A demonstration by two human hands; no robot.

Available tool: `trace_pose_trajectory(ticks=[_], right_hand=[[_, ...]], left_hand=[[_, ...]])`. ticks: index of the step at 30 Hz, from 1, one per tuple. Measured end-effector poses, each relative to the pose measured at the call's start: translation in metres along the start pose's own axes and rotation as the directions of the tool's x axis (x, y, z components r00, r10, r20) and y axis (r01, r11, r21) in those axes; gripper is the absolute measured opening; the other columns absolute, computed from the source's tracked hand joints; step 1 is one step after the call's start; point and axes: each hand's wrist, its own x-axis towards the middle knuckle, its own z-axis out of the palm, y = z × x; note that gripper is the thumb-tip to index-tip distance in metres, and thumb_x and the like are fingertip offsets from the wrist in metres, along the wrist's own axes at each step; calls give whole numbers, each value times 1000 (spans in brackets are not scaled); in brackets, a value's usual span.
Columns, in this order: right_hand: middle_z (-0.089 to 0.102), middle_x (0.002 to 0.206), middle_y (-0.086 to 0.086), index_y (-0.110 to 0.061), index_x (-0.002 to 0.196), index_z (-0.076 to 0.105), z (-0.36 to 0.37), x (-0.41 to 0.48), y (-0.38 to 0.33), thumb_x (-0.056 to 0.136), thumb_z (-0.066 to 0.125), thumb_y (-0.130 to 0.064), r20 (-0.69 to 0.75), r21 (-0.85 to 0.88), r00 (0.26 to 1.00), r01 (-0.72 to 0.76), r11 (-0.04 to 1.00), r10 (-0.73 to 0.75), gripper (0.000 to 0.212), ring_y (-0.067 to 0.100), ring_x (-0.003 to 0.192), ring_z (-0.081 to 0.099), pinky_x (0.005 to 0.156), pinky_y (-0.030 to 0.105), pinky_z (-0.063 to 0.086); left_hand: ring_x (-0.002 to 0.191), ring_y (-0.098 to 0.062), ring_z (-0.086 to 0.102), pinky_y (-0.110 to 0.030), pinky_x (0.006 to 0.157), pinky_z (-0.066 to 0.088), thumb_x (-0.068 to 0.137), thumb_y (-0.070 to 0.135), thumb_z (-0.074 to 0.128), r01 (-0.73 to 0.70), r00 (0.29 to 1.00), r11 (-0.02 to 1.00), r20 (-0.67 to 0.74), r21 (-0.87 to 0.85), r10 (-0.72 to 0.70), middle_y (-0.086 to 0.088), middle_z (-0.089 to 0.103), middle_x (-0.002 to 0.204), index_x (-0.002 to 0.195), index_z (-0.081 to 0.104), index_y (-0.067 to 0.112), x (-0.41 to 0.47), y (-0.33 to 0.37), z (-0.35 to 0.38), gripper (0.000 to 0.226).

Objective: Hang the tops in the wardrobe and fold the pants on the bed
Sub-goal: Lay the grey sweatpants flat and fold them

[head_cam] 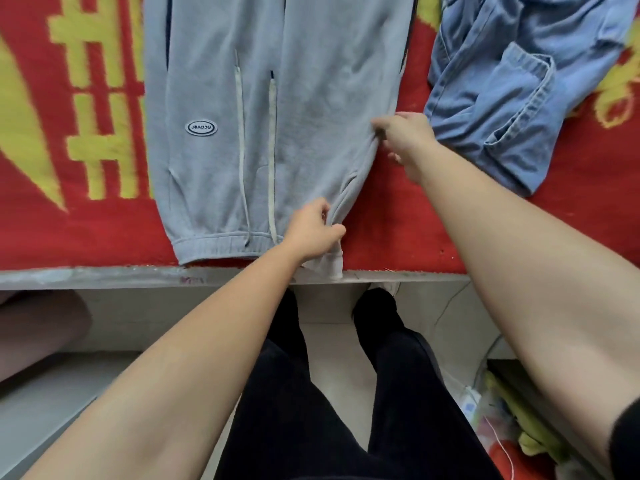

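Note:
Grey sweatpants [304, 109] lie flat on the bed's red and yellow blanket [52, 216], waistband at the near edge, white drawstrings down the middle and an oval logo patch on the left. My left hand [313, 233] pinches the cloth at the waistband's right corner. Further up the same right side seam, my right hand [403, 136] pinches the fabric. Crumpled blue jeans [512, 98] lie to the right of the sweatpants.
The bed's pale front edge [104, 275] runs across the middle of the view. Below it are my dark-clad legs [346, 393] on a light floor. A heap of coloured items [502, 420] and a white cord sit at the lower right.

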Motion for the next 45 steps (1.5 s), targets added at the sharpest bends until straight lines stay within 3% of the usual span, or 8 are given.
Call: trace_pose_trajectory(ticks=[4,12,18,24,33,36,40,45], right_hand=[[67,89,0,-14,105,66,57,-22,-52,80,66,-19,-48,-32,980,189,981,-191,26,23,82,65,74,38,53],[68,106,0,-11,131,53,235,-47,-114,89,62,-27,98,-249,853,520,817,-513,46,20,96,60,92,31,45],[51,138,11,-10,153,23,329,-31,-102,102,48,-32,208,-478,874,483,733,-440,61,28,129,47,103,35,38],[52,129,14,-11,152,25,361,-26,-92,102,44,-29,189,-577,851,500,646,-490,56,32,120,51,91,38,41],[36,151,24,-4,156,16,357,-25,-92,100,44,-31,505,-630,834,533,564,-223,67,35,139,38,109,34,31],[58,130,16,-11,132,56,327,-27,-94,97,40,-35,333,-559,853,523,644,-403,46,30,124,52,99,34,39],[41,143,8,-23,145,43,273,-24,-68,93,48,-44,-247,-721,740,291,629,-625,56,25,130,43,101,37,34],[52,137,13,-12,140,41,229,-14,-23,95,45,-61,-354,-514,921,-44,857,-165,66,34,128,48,101,41,37]], left_hand=[[61,-16,45,-34,60,42,73,22,63,14,986,960,-154,-280,-59,-2,50,69,79,53,7,-14,-29,-68,18],[70,-19,50,-30,55,32,80,17,60,147,910,975,-365,-165,-199,7,52,66,67,46,21,-3,-140,-185,20],[88,-24,62,-37,76,48,79,18,64,241,913,955,-293,-173,-283,-4,67,95,98,62,14,15,-211,-199,20],[76,-21,52,-28,54,31,79,14,63,184,945,973,-248,-136,-213,4,58,79,89,53,14,23,-222,-198,14],[109,-44,51,-47,80,41,88,20,52,206,974,934,-149,292,-169,-20,47,118,113,39,4,12,-218,-192,32],[120,-41,46,-49,91,40,86,23,54,209,964,957,-207,201,-167,-20,46,127,119,37,4,20,-209,-202,42],[126,-38,45,-45,99,35,97,37,44,206,913,977,-347,-61,-214,-21,48,136,134,35,4,50,-188,-217,50],[107,-47,55,-46,82,40,104,43,27,213,918,976,-351,43,-185,-31,59,116,117,41,0,84,-174,-226,47]])
